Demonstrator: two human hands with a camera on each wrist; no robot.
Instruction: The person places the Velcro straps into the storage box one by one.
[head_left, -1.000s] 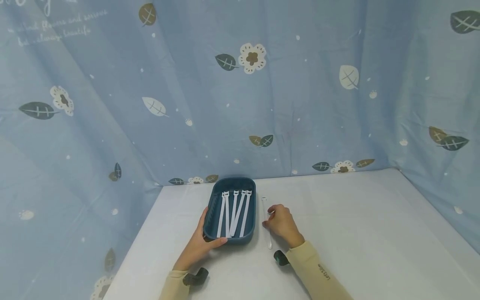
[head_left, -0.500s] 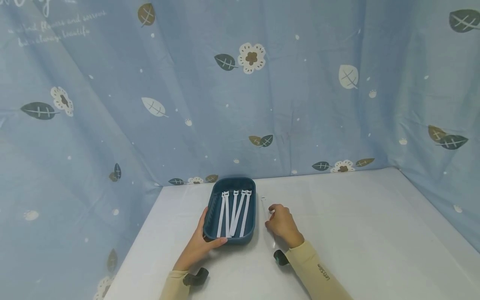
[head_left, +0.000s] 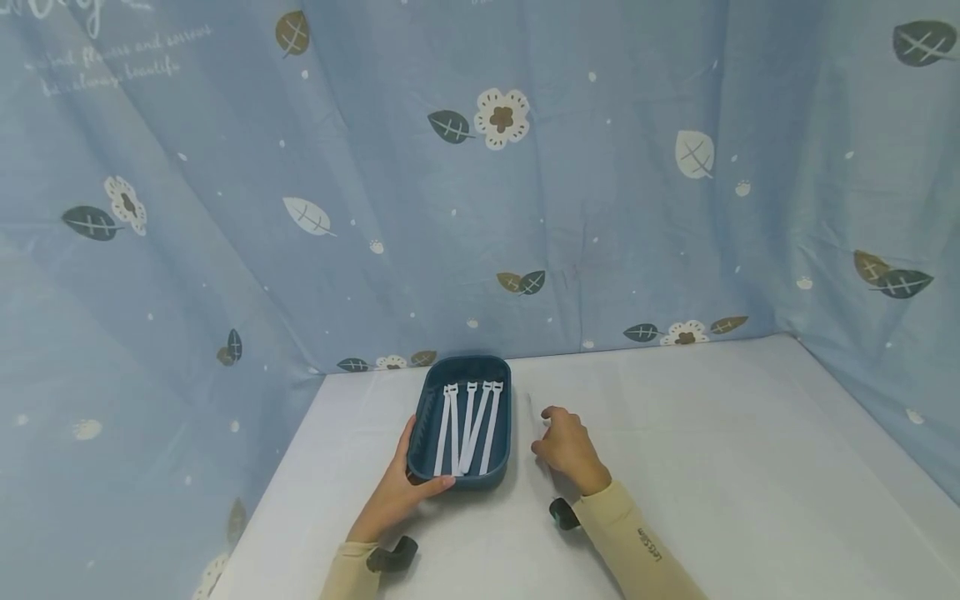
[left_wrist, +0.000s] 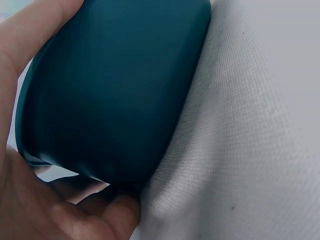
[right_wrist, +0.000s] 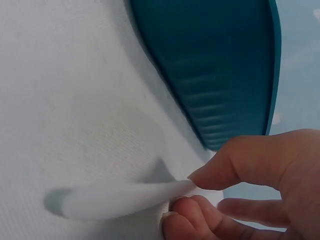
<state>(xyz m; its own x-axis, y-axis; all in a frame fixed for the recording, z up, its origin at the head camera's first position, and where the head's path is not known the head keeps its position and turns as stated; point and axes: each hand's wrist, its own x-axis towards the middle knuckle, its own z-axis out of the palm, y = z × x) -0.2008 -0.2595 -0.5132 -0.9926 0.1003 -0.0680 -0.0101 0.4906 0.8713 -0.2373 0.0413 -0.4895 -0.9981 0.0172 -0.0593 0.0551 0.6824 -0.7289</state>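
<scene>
A dark teal plastic tub [head_left: 482, 481] stands on the white cloth, with several white strap-type cable ties [head_left: 471, 427] lying lengthwise inside. My left hand [head_left: 392, 497] grips its near left corner, thumb over the front rim and fingers along the left side. In the left wrist view the tub wall [left_wrist: 115, 85] fills much of the picture. Just right of the tub, my right hand [head_left: 568, 452] pinches another white cable tie [right_wrist: 120, 201] between thumb and fingertips. From the head this tie appears as a thin, faint line. In the right wrist view its broad end lies close over the cloth.
The white tabletop [head_left: 720, 467] reaches well to the right. A blue curtain [head_left: 405, 208] printed with leaves and flowers hangs behind and on both sides. Black wrist cameras sit by the left cuff [head_left: 356, 567] and the right cuff [head_left: 609, 510].
The cable tie in my right hand has turned edge-on, so it looks thinner from the head. My right hand has shifted slightly right. The left hand and tub have stayed put.
</scene>
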